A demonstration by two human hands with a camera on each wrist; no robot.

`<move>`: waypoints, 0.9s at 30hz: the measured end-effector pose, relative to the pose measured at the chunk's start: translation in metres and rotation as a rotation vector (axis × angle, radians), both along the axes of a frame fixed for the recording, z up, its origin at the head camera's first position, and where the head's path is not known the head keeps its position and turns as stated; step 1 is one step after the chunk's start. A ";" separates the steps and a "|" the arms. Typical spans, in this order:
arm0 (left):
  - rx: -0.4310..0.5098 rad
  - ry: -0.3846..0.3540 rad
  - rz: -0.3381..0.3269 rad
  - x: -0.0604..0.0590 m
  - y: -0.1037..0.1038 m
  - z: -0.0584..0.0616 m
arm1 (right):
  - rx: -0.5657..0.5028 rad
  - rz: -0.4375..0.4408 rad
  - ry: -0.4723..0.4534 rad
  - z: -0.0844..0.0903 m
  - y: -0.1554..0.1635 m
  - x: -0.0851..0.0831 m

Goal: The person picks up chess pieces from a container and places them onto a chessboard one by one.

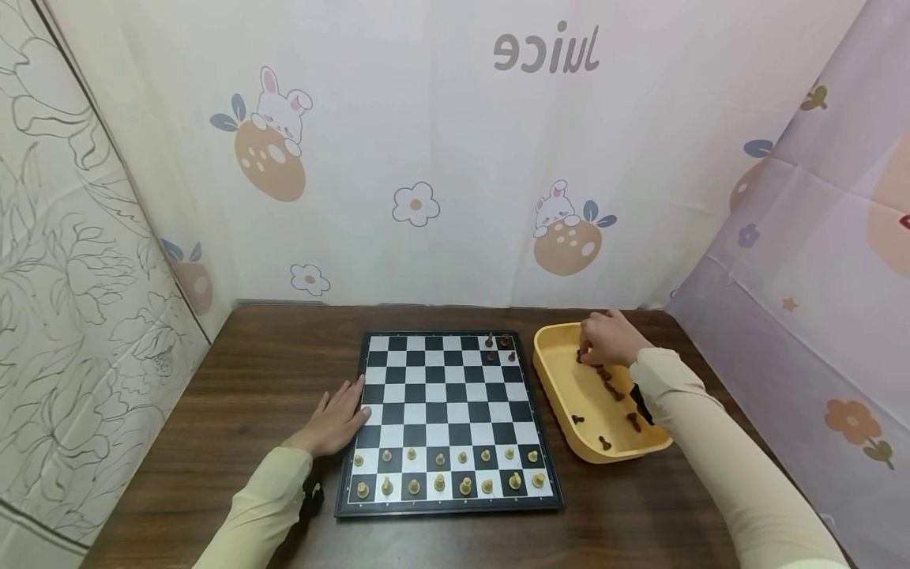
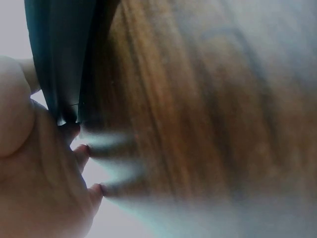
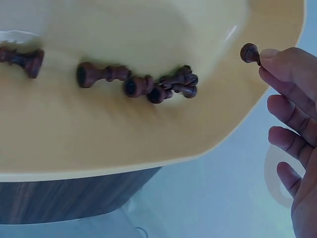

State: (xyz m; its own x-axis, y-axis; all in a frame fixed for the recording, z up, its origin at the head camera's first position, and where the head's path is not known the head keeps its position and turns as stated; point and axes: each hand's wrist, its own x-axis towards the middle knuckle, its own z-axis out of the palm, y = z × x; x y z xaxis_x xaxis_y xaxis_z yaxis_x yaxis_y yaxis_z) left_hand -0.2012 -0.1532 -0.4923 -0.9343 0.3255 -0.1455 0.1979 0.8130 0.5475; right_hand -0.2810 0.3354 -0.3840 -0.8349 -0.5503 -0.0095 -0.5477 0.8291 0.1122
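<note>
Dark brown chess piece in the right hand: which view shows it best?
Right wrist view: the small dark brown chess piece sits sharp at the fingertips of the right hand, above the yellow plastic tray. The head view shows that hand over the tray, the piece hidden. The left wrist view misses it.

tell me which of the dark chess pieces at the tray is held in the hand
The dark piece pinched at the fingertips of the right hand, raised near the yellow tray's rim. The other dark pieces lie loose on their sides on the tray floor.
</note>
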 end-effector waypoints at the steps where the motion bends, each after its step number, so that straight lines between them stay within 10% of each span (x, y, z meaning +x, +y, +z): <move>1: 0.001 0.000 0.000 0.000 0.000 0.000 | -0.002 0.002 -0.001 0.001 -0.001 -0.001; 27: 0.006 0.011 0.003 0.000 0.000 -0.003 | 0.060 0.097 0.037 0.018 -0.059 -0.016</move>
State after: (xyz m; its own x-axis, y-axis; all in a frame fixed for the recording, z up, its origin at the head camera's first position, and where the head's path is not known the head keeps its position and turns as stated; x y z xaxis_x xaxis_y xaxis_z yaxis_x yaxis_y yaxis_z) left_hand -0.2010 -0.1527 -0.4954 -0.9367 0.3237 -0.1334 0.2015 0.8101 0.5506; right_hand -0.2974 0.2766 -0.3658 -0.7779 -0.6282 -0.0156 -0.6200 0.7633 0.1816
